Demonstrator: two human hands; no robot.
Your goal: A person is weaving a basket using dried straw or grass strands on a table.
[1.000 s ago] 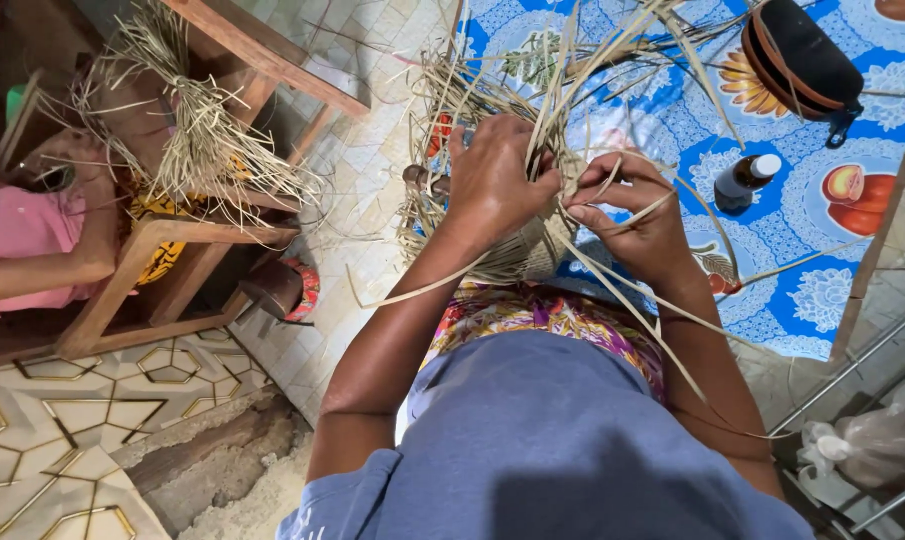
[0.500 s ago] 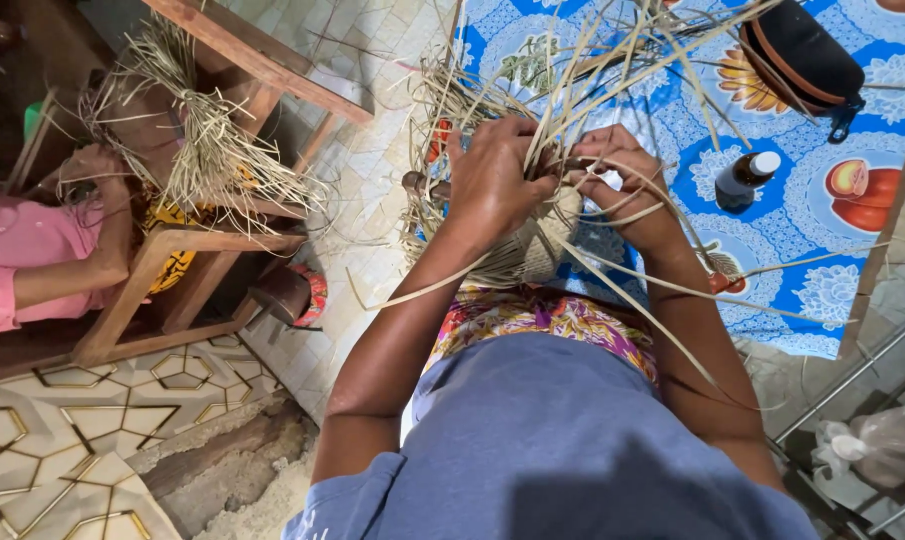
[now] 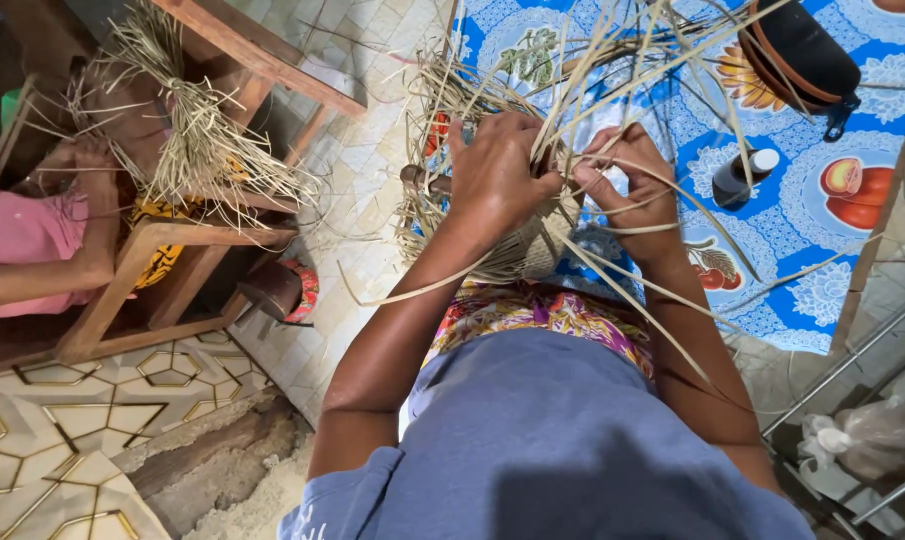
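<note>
A half-woven straw basket (image 3: 532,245) was held at the middle of the scene, above the lap, where a patterned cloth (image 3: 542,310) was spread. The left hand (image 3: 497,175) was closed over the basket's upper edge, with its fingers wrapped around a bundle of loose straw strands (image 3: 612,70) that fanned out toward the far side. The right hand (image 3: 632,185) was set just beside it on the right, its fingers pinched on a few thin strands that crossed over the knuckles. The two hands were nearly touching, with the weave between them. Long loose strands were seen trailing down to the near side across both forearms.

A blue flowered mat (image 3: 822,210) was laid beneath the work on the right. On it a small dark bottle with a white cap (image 3: 737,175) stood to the right of the right hand, and a dark bag with brown trim (image 3: 797,50) lay at the far right.

At the far left, a second bundle of straw (image 3: 192,140) was rested on a wooden frame (image 3: 172,240), and another person's arm in a pink sleeve (image 3: 32,250) was seen beside it. A small round container (image 3: 277,290) was set on the tiled floor (image 3: 372,130) near the frame.
</note>
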